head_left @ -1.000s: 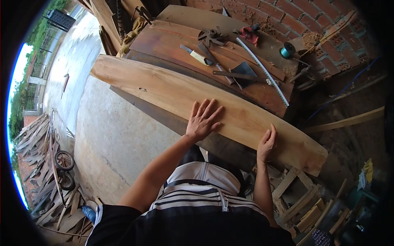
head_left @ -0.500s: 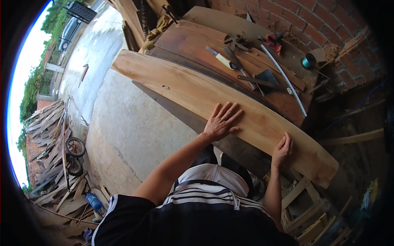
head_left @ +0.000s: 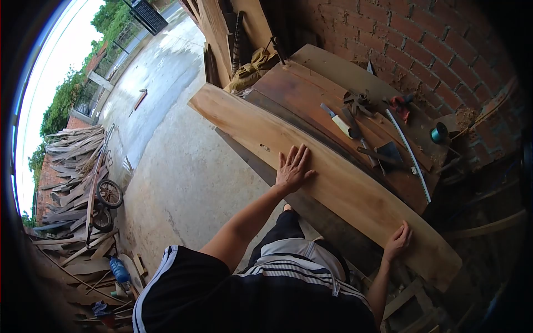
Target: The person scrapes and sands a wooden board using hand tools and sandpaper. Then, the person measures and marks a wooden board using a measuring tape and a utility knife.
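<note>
A long, pale wooden plank (head_left: 344, 183) lies at a slant in front of me, with a small dark knot near its far part. My left hand (head_left: 294, 171) rests flat on the plank's upper face, fingers spread. Closer to the near right end, my right hand (head_left: 397, 242) holds the plank's edge, its fingers on the top face; the underside of this grip is hidden. Beyond the plank, a worktable (head_left: 283, 83) bears a white-handled tool (head_left: 341, 126), a toothed metal strip (head_left: 408, 152) and several other tools.
A teal spool (head_left: 438, 132) sits at the table's right, before a brick wall (head_left: 416, 50). Scrap wood (head_left: 72, 166) is piled on the left, beside two wheels (head_left: 109, 193) and a blue bottle (head_left: 119, 270). Pieces of timber lie below the plank's right end.
My left hand has slid along the plank towards its far left end, nearer the knot. The right hand stays near the other end. The view has turned, shifting the scene right and down.
</note>
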Demonstrator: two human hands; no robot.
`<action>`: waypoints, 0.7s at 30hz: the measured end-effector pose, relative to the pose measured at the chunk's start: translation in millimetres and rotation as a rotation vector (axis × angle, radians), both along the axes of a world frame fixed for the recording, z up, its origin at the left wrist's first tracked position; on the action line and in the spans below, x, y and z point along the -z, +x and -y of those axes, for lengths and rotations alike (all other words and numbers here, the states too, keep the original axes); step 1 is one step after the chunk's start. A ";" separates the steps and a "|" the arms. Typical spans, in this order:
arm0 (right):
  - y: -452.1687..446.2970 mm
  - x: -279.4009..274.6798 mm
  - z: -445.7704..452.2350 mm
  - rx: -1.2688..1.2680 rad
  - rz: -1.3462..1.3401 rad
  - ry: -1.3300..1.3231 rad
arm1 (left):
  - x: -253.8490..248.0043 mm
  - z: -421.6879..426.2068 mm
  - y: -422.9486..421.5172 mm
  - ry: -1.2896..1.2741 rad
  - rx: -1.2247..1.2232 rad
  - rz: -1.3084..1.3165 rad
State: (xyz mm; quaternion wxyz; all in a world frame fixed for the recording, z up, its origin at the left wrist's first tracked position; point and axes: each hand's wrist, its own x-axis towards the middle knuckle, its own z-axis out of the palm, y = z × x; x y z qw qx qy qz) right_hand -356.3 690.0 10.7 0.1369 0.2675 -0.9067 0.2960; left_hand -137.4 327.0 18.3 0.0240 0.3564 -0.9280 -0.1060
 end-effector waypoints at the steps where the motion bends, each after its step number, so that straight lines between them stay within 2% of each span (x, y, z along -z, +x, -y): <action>1: -0.2 3.1 0.6 0.007 -0.002 0.002 | -0.7 -0.6 0.6 0.010 -0.001 -0.007; 4: -7.7 13.6 6.8 0.090 0.063 -0.019 | 0.1 1.0 2.0 0.022 0.005 -0.027; 6: -21.7 47.8 6.0 0.150 0.171 -0.196 | -5.9 5.9 9.0 0.043 0.034 -0.015; 7: -19.7 32.6 12.7 0.179 0.225 -0.178 | -6.4 8.1 6.1 0.057 0.065 -0.004; 8: -33.6 63.5 3.8 0.205 0.206 -0.192 | -2.1 14.1 7.7 0.032 0.108 -0.007; 9: -27.1 43.0 12.6 0.276 0.291 -0.165 | 4.8 23.1 15.5 0.009 0.158 -0.011; 10: -27.2 44.9 17.2 0.280 0.187 -0.210 | 0.6 30.2 21.5 -0.026 0.153 0.031; 11: -26.4 45.7 17.0 0.337 0.273 -0.160 | 8.3 42.8 31.4 -0.056 0.067 0.014; 12: -24.2 51.4 18.8 0.399 0.246 -0.136 | 17.4 57.8 46.4 -0.052 -0.057 -0.130; 14: -13.8 42.5 27.0 0.503 0.188 -0.087 | 32.0 95.0 80.9 -0.156 -0.307 -0.221; 15: -6.7 31.5 29.9 0.541 0.317 -0.120 | 38.2 115.1 98.7 -0.178 -0.454 -0.316; 16: -2.4 29.7 27.8 0.563 0.094 -0.045 | 64.7 150.2 125.8 -0.389 -0.490 -0.400; 17: 2.4 28.5 23.9 0.583 -0.124 0.044 | 91.6 187.7 157.0 -0.310 -0.634 -0.506; 18: 10.5 21.8 27.2 0.634 -0.135 0.053 | 105.5 225.0 182.5 -0.149 -0.882 -0.328; 19: 18.7 7.6 35.9 0.951 -0.070 0.072 | 94.9 252.4 197.2 0.181 -0.980 -0.405; 20: 30.0 -2.0 28.6 1.284 0.003 0.093 | 78.1 268.2 201.4 0.613 -1.057 -0.684; 21: 30.4 9.5 19.2 1.304 0.006 0.097 | 62.9 277.2 214.6 1.041 -1.143 -0.960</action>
